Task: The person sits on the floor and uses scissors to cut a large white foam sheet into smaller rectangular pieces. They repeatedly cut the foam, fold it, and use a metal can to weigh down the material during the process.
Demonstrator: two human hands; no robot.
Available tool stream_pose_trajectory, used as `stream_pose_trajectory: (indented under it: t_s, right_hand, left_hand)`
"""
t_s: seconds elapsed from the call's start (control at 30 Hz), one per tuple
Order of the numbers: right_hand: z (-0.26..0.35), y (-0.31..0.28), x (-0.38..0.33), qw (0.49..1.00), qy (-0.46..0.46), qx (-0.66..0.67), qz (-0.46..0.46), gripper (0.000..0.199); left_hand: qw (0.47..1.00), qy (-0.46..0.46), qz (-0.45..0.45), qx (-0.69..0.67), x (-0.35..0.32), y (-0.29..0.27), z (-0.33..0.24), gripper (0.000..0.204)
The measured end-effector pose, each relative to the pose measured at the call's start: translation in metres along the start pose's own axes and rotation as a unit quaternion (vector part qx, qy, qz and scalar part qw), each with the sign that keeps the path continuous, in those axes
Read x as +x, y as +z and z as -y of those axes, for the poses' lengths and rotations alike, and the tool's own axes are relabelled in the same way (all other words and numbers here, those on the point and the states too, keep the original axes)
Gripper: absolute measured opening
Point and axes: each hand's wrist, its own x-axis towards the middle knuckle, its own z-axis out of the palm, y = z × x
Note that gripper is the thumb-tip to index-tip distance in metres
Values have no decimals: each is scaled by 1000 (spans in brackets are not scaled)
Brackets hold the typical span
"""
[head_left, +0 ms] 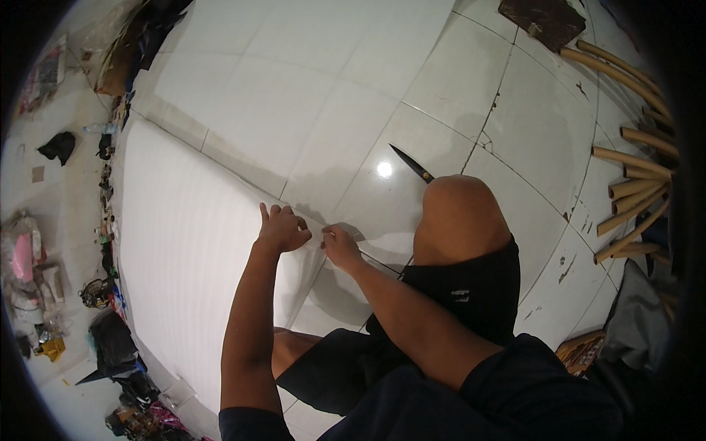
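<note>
A large white sheet (191, 250), faintly striped like foam or film, covers the floor at my left. Its far edge slants down to a corner in front of me. My left hand (281, 229) is bent over that edge with curled fingers, gripping it near the corner. Just to the right, my right hand (340, 247) pinches the corner between thumb and fingers. Beyond them a thin see-through white sheet (294, 66) lies flat over the tiles. Dark scissors (410, 162) rest on the floor, one end hidden behind my right knee.
Several brown cardboard tubes (632, 184) fan out at the right. A dark brown block (544, 22) sits at the far right. Along the left runs a row of clutter with a black bag (114, 342), a black cloth (57, 148) and a pink item (23, 257).
</note>
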Motion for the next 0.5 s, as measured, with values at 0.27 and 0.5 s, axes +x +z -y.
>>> stream_pose_trajectory:
  t_s: [0.27,0.5]
  right_hand:
    - [4,8,-28,946,-82,-268,-162,36]
    - [25,1,-25,999,-19,-41,-3,29]
  left_hand:
    - [1000,17,15,-19,3,11,12,34]
    - [1000,-1,15,-7,1,4,4,40]
